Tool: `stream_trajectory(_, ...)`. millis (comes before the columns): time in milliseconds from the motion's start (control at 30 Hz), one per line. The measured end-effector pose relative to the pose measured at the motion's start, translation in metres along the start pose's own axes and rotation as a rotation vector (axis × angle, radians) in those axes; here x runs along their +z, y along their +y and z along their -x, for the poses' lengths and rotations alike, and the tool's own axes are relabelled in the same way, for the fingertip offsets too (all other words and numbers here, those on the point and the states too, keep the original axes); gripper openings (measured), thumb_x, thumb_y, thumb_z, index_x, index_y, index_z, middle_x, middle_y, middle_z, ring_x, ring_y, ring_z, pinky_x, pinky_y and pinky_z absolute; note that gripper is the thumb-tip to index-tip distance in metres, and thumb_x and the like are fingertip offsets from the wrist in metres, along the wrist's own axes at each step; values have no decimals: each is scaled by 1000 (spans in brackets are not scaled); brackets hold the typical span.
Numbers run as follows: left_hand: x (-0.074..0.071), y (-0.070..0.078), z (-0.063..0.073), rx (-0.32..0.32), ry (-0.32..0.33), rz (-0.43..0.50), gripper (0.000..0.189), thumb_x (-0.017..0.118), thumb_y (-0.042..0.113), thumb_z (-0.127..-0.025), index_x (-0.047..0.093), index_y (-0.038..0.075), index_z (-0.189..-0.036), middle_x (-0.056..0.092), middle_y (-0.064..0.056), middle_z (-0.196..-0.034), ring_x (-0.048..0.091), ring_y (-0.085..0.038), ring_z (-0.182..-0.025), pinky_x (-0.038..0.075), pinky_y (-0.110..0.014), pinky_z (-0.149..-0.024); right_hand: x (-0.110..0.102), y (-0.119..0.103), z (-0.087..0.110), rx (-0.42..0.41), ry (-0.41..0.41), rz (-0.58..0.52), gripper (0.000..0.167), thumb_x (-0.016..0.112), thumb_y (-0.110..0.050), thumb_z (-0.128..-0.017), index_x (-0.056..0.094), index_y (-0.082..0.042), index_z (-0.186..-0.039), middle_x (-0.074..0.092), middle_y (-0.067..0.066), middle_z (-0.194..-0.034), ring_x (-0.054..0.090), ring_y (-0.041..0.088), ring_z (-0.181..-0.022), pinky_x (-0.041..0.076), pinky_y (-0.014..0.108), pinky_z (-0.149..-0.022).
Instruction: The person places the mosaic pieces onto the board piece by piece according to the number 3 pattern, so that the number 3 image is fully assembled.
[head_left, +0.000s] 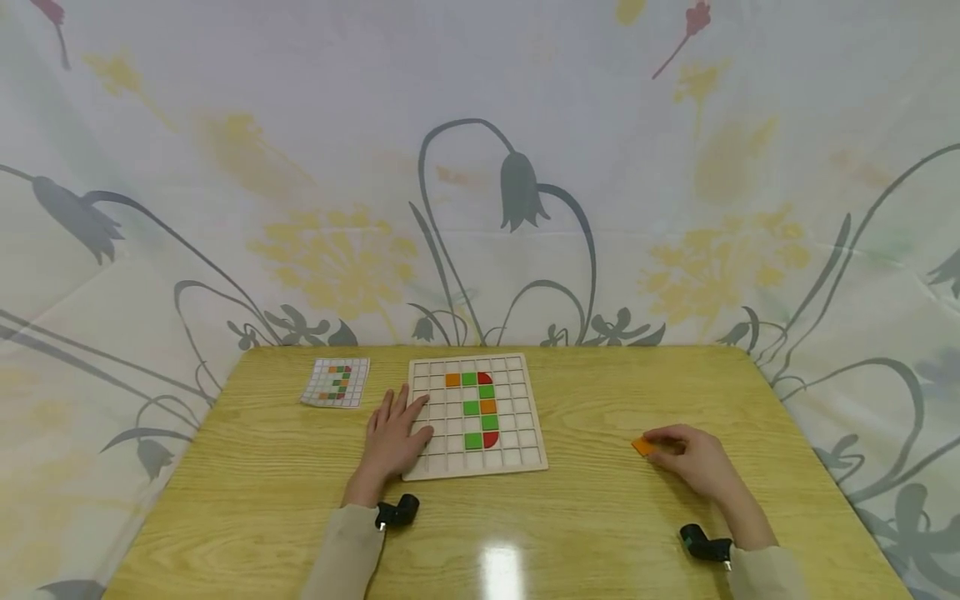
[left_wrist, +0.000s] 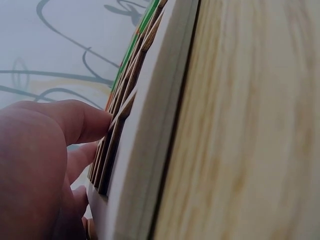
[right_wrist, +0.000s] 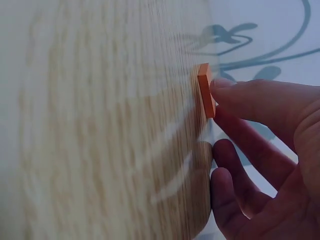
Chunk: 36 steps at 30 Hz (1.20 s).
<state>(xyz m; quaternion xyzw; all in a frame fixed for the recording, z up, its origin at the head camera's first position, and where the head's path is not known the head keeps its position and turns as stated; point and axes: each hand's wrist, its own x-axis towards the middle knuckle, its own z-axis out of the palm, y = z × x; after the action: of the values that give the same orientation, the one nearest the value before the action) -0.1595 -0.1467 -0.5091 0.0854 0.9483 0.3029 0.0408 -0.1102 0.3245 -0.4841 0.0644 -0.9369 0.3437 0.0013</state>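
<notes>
A pale wooden grid board (head_left: 517, 458) lies on the table, with orange, green and red tiles set in some squares. My left hand (head_left: 392, 442) rests over its left edge, fingers spread and fairly straight. In the left wrist view, a fingertip (left_wrist: 97, 125) touches the board's grid (left_wrist: 117, 125). Off to the right, my right hand (head_left: 697, 462) pinches a small orange square tile (head_left: 642, 446) by its edges, close to the tabletop. The right wrist view shows the thumb against this orange tile (right_wrist: 206, 92), the other fingers curled below.
A small printed card (head_left: 345, 402) with a coloured grid pattern lies left of the board. The wooden table (head_left: 585, 517) reaches back to a flower-printed cloth (head_left: 480, 275). A dark wrist camera (head_left: 397, 510) sits on the left wrist, another camera (head_left: 703, 543) on the right.
</notes>
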Motion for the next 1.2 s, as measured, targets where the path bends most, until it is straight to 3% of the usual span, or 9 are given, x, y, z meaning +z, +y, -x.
stream_trajectory(200,1,0,0,8,6,-2,56,51,32,-100,44,14,-152,13,-13,-165,1,-37,-151,5,-62,-115,1,0,-1,-11,-15,-6,29,80,-12,-84,75,-8,-112,71,11,-111,66,32,-102,52,42,-83)
stream_trajectory(633,0,2,2,9,23,14,55,52,29,-100,45,13,-151,15,-15,-165,2,-39,-151,4,-62,-115,6,-3,-5,-35,1,18,31,80,-6,-81,75,-5,-112,71,16,-113,64,40,-106,50,56,-88)
stream_trajectory(933,-1,3,2,10,23,17,55,52,30,-100,45,13,-152,15,-15,-165,2,-38,-151,5,-62,-115,10,-5,-6,-26,11,32,37,79,-9,-82,71,-3,-118,69,9,-105,63,32,-98,50,51,-85)
stream_trajectory(1200,-1,3,3,6,28,19,55,52,30,-100,45,13,-152,15,-14,-165,1,-38,-151,4,-62,-115,18,-14,-13,-60,28,9,29,79,-8,-80,74,-6,-109,67,7,-105,62,27,-94,51,45,-79)
